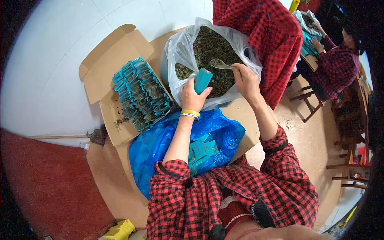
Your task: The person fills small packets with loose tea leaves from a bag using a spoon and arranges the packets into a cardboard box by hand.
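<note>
My left hand [193, 97] is closed around a small teal packet [203, 81], held upright over the near left side of a clear plastic bag [175, 50]. Dark dried leaves [214, 44], resembling loose tea, fill that bag. In my right hand [247, 83] is a spoon [221, 64], gripped by its handle, with some leaves in its bowl. The spoon is above the leaves, apart from the packet. To the left, a cardboard box [110, 116] with its lid raised holds rows of filled teal packets [142, 94]. Flat teal packets [203, 151] lie in a blue plastic bag [144, 160] beneath my left forearm.
A red checked garment [276, 44] drapes beside the clear bag. At the far right, another person [338, 74] handles a similar bag [308, 24] near a wooden stool [310, 104]. A broom [97, 136] lies on the left, and a yellow object [120, 231] sits at the bottom.
</note>
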A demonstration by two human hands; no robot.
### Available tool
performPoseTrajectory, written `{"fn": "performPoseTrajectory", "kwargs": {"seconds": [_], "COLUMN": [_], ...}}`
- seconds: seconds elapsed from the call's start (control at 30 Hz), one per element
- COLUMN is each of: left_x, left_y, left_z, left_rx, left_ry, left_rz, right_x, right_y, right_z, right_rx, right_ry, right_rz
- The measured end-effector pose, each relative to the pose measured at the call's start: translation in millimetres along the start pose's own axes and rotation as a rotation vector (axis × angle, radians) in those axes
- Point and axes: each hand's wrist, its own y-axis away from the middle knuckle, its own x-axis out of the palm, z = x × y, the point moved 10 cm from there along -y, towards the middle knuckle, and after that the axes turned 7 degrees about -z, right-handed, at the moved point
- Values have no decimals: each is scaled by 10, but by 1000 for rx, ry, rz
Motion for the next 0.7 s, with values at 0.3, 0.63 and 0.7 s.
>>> {"fn": "performPoseTrajectory", "kwargs": {"seconds": [0.3, 0.63, 0.7], "left_x": [-15, -48, -43], "left_y": [8, 19, 20], "left_z": [-39, -68, -45], "left_rx": [55, 54, 23], "left_ry": [-27, -19, -26], "left_rz": [-19, -25, -24], "right_x": [-69, 435, 584], "right_y": [36, 299, 297], "right_z": [605, -149, -265], "right_rx": [-417, 248, 225], "right_ry": [-6, -115, -37], "right_rz": [8, 606, 608]}}
